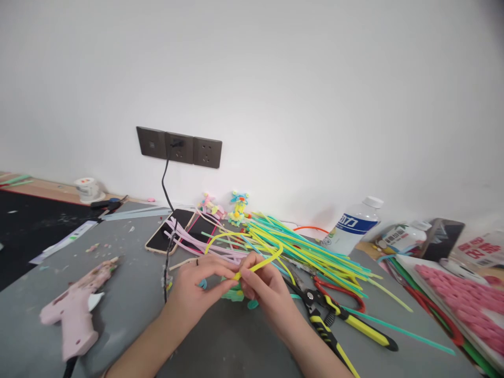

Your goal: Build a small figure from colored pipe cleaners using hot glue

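A yellow pipe cleaner [268,260] is pinched between the fingertips of both hands. My left hand [199,286] is closed on it near its lower left part, and my right hand [265,286] grips it just beside. From there it slants up to the right and bends over. Just beneath my fingers sits a pale green and teal fuzzy piece [234,295], mostly hidden by the hands. Behind them lies a bundle of yellow and teal pipe cleaners [315,254], with pink pipe cleaners [189,239] further left.
A pink hot glue gun [74,310] lies left. Yellow-black pliers [331,310] and red-handled scissors [342,294] lie close by my right arm. A bottle [354,223], a phone [167,231] and two small fuzzy figures [238,207] stand or lie behind. A black cord [167,194] runs from the wall socket.
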`<action>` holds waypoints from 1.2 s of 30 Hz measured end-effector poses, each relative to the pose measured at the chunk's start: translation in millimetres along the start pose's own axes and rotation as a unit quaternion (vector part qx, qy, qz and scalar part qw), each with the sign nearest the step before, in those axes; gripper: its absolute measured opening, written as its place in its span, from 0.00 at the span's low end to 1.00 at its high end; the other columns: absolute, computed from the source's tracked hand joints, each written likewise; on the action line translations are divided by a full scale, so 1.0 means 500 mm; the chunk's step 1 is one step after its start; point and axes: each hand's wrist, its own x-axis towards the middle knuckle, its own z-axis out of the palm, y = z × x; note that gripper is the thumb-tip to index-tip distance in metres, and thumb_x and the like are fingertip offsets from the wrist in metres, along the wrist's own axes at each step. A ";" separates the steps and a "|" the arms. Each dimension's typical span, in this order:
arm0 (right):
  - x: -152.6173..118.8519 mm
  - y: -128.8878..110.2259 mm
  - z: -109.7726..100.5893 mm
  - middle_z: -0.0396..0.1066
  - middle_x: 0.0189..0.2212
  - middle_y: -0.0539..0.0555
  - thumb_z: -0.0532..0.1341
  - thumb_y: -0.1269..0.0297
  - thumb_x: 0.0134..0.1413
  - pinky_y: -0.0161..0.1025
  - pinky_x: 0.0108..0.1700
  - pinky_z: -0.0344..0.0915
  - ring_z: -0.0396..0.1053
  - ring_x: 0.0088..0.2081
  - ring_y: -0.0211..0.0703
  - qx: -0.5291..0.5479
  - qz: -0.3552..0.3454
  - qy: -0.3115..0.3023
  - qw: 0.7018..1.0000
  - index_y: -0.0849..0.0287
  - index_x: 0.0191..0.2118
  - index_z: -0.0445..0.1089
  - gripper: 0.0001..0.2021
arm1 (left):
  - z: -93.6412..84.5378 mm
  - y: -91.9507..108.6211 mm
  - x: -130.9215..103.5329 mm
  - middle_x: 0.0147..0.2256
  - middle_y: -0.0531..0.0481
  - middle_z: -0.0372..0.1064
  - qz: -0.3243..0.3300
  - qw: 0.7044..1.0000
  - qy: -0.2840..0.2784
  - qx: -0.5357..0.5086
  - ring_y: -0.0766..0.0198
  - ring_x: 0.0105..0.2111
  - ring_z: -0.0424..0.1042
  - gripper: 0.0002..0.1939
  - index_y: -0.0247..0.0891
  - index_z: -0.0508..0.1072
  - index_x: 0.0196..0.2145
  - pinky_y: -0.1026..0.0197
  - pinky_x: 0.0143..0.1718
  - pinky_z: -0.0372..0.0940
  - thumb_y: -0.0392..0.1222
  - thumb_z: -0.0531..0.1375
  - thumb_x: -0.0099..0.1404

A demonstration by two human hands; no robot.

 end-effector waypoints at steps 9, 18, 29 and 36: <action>0.004 -0.007 -0.005 0.54 0.19 0.43 0.70 0.49 0.51 0.33 0.24 0.47 0.50 0.21 0.31 -0.036 -0.005 -0.013 0.999 0.59 0.27 0.66 0.19 | 0.002 -0.002 0.000 0.39 0.43 0.77 -0.212 0.962 -0.076 -0.157 0.58 0.41 0.76 0.09 0.37 0.78 0.30 0.62 0.37 0.72 0.45 0.65 0.62; 0.003 -0.012 -0.006 0.60 0.17 0.43 0.68 0.46 0.52 0.31 0.21 0.49 0.52 0.18 0.29 -0.059 0.012 -0.018 0.998 0.59 0.30 0.69 0.20 | -0.001 0.001 -0.001 0.36 0.49 0.67 -0.248 0.930 -0.150 -0.224 0.61 0.40 0.69 0.11 0.37 0.72 0.27 0.61 0.41 0.66 0.44 0.63 0.64; 0.003 -0.014 -0.009 0.62 0.18 0.45 0.69 0.47 0.50 0.31 0.20 0.51 0.55 0.18 0.30 -0.115 0.007 -0.024 0.993 0.59 0.27 0.68 0.19 | -0.001 0.012 0.005 0.30 0.53 0.61 -0.252 0.936 -0.171 -0.176 0.65 0.31 0.61 0.11 0.37 0.67 0.24 0.64 0.32 0.58 0.41 0.63 0.60; -0.003 -0.027 -0.005 0.64 0.21 0.47 0.72 0.50 0.47 0.34 0.28 0.57 0.60 0.24 0.35 -0.050 0.034 -0.065 0.996 0.59 0.25 0.70 0.18 | -0.002 0.017 0.001 0.24 0.56 0.62 -0.372 0.853 -0.215 -0.297 0.72 0.21 0.55 0.17 0.35 0.74 0.30 0.66 0.21 0.49 0.53 0.68 0.57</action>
